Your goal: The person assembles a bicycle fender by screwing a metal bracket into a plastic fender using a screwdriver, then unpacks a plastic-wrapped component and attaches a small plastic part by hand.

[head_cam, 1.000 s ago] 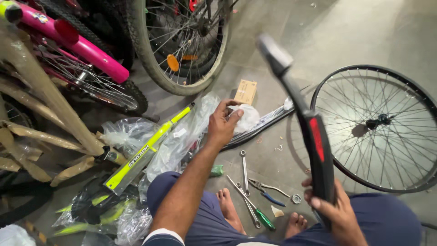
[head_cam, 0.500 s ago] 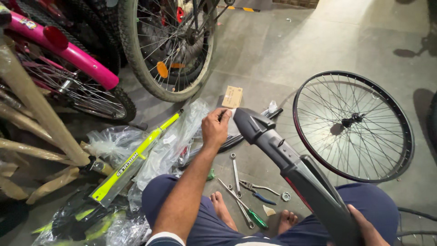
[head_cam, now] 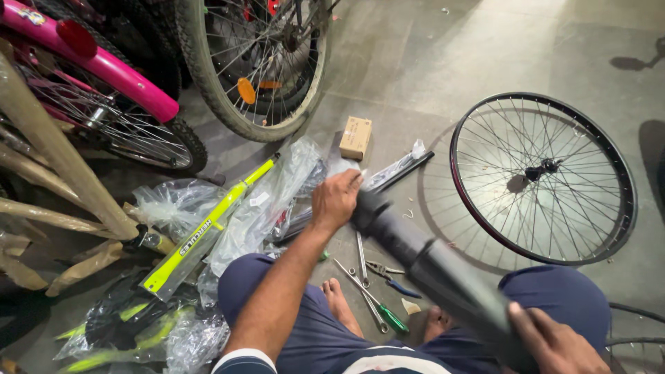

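Observation:
I sit cross-legged on a grey floor. A long black bicycle part, tube-shaped, lies slantwise over my lap. My right hand grips its near end at the bottom right. My left hand is closed over its far end, above plastic-wrapped parts. Beneath the tube, on the floor between my feet, lie a green-handled screwdriver, pliers and spanners.
A bare spoked wheel lies flat at right. A small cardboard box and a wrapped black bar sit ahead. A yellow-green frame piece in plastic lies at left. Parked bicycles, one pink, and a tyred wheel stand behind.
My right hand has swung the black part down from upright to low across my lap. My left hand has left the wrapped parts on the floor and taken hold of its far end.

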